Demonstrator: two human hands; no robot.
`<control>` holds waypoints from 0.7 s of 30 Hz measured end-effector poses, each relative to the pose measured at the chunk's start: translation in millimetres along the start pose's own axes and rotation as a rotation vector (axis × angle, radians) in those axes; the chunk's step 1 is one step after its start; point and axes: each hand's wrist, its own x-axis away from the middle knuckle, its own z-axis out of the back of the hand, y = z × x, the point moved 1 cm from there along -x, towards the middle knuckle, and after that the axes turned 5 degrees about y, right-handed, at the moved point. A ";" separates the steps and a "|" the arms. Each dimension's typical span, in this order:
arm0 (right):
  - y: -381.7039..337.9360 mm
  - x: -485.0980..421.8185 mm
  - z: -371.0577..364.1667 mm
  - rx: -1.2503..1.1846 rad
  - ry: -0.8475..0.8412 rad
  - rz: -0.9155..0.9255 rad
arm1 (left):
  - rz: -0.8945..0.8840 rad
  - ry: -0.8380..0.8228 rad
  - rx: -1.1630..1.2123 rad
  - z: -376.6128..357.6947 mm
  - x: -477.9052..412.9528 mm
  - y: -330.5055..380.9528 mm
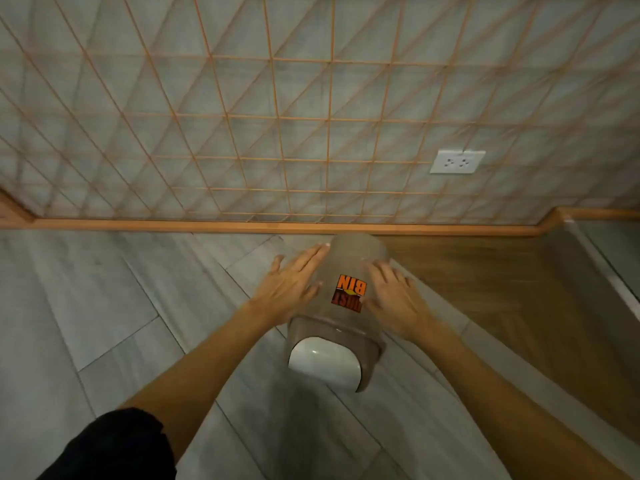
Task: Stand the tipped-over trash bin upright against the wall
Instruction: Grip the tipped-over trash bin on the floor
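Note:
A grey-brown plastic trash bin (pixel 349 261) lies on its side on the floor, its base toward the wall (pixel 311 116) and its white swing lid (pixel 323 363) toward me. An orange "DUST BIN" sticker faces up, reading upside down. My left hand (pixel 291 284) lies flat against the bin's left side with the fingers spread. My right hand (pixel 394 299) lies flat against its right side, fingers also apart. Neither hand has closed around the bin.
The wall carries an orange diamond-grid pattern and a white double socket (pixel 457 161) at the right. An orange skirting board (pixel 242 225) runs along its foot. Grey floor tiles lie at left, a wooden panel (pixel 502 292) and a raised ledge at right.

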 end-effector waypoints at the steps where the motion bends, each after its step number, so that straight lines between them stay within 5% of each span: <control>1: 1.8 1.6 -9.4 -0.069 -0.012 -0.081 | 0.037 -0.042 0.045 -8.0 4.3 -1.2; 8: 18.9 18.3 -63.6 -0.455 -0.074 -0.384 | 0.326 -0.114 0.464 -61.6 36.9 -20.9; 13: 19.9 32.9 -76.3 -1.053 -0.126 -0.703 | 0.612 -0.117 0.759 -82.3 55.9 -22.1; 21: 35.4 53.5 -87.4 -1.162 -0.362 -0.621 | 0.589 -0.457 0.975 -91.8 67.3 -29.0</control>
